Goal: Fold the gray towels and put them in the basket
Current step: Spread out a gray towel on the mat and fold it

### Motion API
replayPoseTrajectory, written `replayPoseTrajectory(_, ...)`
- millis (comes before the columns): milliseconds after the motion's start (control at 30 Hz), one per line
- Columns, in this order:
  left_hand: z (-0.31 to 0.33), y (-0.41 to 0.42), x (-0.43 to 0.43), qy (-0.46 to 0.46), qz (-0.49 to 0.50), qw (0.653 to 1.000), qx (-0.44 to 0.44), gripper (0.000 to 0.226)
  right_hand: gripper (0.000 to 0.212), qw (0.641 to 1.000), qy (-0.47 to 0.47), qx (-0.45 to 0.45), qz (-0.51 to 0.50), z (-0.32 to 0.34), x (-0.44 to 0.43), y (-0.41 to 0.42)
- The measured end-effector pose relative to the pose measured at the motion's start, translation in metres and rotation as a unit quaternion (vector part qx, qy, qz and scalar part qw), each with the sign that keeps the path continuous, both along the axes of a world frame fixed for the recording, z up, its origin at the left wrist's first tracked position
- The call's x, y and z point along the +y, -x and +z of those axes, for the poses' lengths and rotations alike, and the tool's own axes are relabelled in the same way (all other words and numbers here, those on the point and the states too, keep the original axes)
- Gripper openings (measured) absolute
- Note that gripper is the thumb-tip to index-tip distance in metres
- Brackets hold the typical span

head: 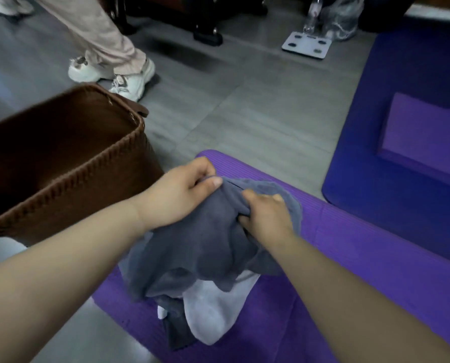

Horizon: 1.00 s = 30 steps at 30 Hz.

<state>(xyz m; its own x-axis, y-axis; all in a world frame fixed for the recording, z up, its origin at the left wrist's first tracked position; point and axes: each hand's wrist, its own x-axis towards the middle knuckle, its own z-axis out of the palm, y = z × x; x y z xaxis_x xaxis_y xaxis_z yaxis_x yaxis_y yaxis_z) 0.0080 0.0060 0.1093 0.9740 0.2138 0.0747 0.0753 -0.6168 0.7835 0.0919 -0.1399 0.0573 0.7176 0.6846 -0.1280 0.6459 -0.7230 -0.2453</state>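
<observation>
The dark gray towel (205, 244) is a crumpled heap on the purple mat (349, 258). It is bunched on top of a paler towel (218, 310) that shows from under its near edge, and neither is folded. My left hand (176, 197) pinches the dark towel's far edge between thumb and fingers (211, 182). My right hand (267, 214), just beside it on the right, has its fingers curled into a fistful of the cloth. I judge this is the very start of a fold: taking hold of the top towel to lift it off the heap. Next I need to find two corners along one edge, draw my hands apart until that edge is taut, then lay the towel flat on a bare part of the mat before doubling it over. The paler towel may drag along, so a shake could be needed. The brown woven basket (93, 169) stands open just left of the mat on the gray floor (245, 113); I can't see its bottom. Beyond it stand another person's white shoes (129, 83), and a blue cushion (415, 74) lies far right.
</observation>
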Motion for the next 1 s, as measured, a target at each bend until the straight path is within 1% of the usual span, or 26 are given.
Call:
replayPoseTrajectory(67,0.019,-0.007,-0.002,0.050,0.037,0.998,-0.021,0.022,0.027,0.999,0.025,-0.010,-0.026,0.022,-0.014,-0.020)
replayPoseTrajectory(100,0.028,-0.011,-0.005,0.076,0.042,0.996,-0.022,0.025,0.024,0.998,-0.002,0.005,-0.056,0.034,-0.024,-0.028)
replayPoseTrajectory(167,0.044,-0.019,-0.015,0.113,0.026,0.993,-0.009,0.024,0.021,0.985,-0.103,0.054,-0.127,0.060,-0.045,-0.042)
replayPoseTrajectory(200,0.052,-0.022,-0.022,0.138,0.017,0.990,-0.004,0.023,0.023,0.974,-0.158,0.069,-0.151,0.073,-0.054,-0.049)
replayPoseTrajectory(233,0.059,-0.024,-0.029,0.172,0.009,0.985,-0.004,0.023,0.028,0.962,-0.213,0.066,-0.160,0.086,-0.064,-0.055)
replayPoseTrajectory(300,0.071,-0.029,-0.045,0.257,-0.011,0.966,-0.003,0.019,0.037,0.943,-0.288,0.055,-0.154,0.114,-0.082,-0.065)
replayPoseTrajectory(367,0.075,-0.030,-0.068,0.333,-0.060,0.941,0.014,0.017,0.044,0.926,-0.341,0.067,-0.148,0.142,-0.105,-0.073)
replayPoseTrajectory(400,0.070,-0.029,-0.084,0.356,-0.090,0.930,0.027,0.018,0.046,0.922,-0.351,0.081,-0.140,0.153,-0.117,-0.075)
replayPoseTrajectory(433,0.061,-0.027,-0.102,0.365,-0.119,0.922,0.042,0.020,0.045,0.927,-0.344,0.081,-0.126,0.160,-0.132,-0.077)
replayPoseTrajectory(467,0.049,-0.024,-0.122,0.363,-0.145,0.919,0.058,0.023,0.044,0.939,-0.316,0.070,-0.114,0.162,-0.148,-0.077)
replayPoseTrajectory(533,0.012,-0.019,-0.164,0.344,-0.181,0.916,0.096,0.029,0.045,0.973,-0.210,0.017,-0.093,0.150,-0.181,-0.077)
replayPoseTrajectory(567,-0.010,-0.015,-0.185,0.343,-0.193,0.911,0.122,0.029,0.050,0.983,-0.161,-0.003,-0.089,0.134,-0.197,-0.076)
replayPoseTrajectory(600,-0.033,-0.010,-0.206,0.345,-0.204,0.903,0.156,0.028,0.058,0.989,-0.115,-0.001,-0.095,0.109,-0.214,-0.074)
replayPoseTrajectory(667,-0.078,-0.001,-0.241,0.309,-0.241,0.891,0.229,0.029,0.072,0.985,-0.045,0.073,-0.152,0.049,-0.251,-0.063)
replayPoseTrajectory(700,-0.097,0.004,-0.255,0.283,-0.276,0.884,0.248,0.032,0.074,0.970,-0.032,0.119,-0.209,0.017,-0.270,-0.054)
replayPoseTrajectory(733,-0.115,0.008,-0.265,0.260,-0.315,0.874,0.262,0.035,0.073,0.945,-0.034,0.174,-0.276,-0.013,-0.286,-0.042)
replayPoseTrajectory(767,-0.129,0.012,-0.270,0.229,-0.346,0.867,0.275,0.035,0.068,0.910,-0.050,0.232,-0.340,-0.040,-0.300,-0.028)
replayPoseTrajectory(800,-0.142,0.013,-0.268,0.172,-0.367,0.869,0.284,0.037,0.062,0.873,-0.073,0.281,-0.391,-0.066,-0.310,-0.012)
replayPoseTrajectory(833,-0.155,0.011,-0.260,0.080,-0.364,0.886,0.277,0.043,0.059,0.841,-0.098,0.319,-0.426,-0.089,-0.317,0.004)
replayPoseTrajectory(867,-0.166,0.009,-0.248,-0.031,-0.337,0.905,0.256,0.054,0.063,0.815,-0.119,0.352,-0.444,-0.109,-0.320,0.020)
replayPoseTrajectory(900,-0.172,0.008,-0.236,-0.130,-0.303,0.913,0.240,0.065,0.074,0.802,-0.128,0.382,-0.442,-0.129,-0.321,0.035)
replayPoseTrajectory(933,-0.177,0.007,-0.223,-0.198,-0.272,0.912,0.235,0.069,0.087,0.807,-0.105,0.401,-0.421,-0.145,-0.320,0.051)
replayPoseTrajectory(967,-0.181,0.004,-0.211,-0.244,-0.244,0.908,0.235,0.068,0.093,0.830,-0.048,0.399,-0.387,-0.158,-0.316,0.066)
replayPoseTrajectory(1000,-0.184,0.002,-0.200,-0.278,-0.223,0.902,0.243,0.067,0.090,0.857,0.021,0.367,-0.361,-0.167,-0.313,0.077)
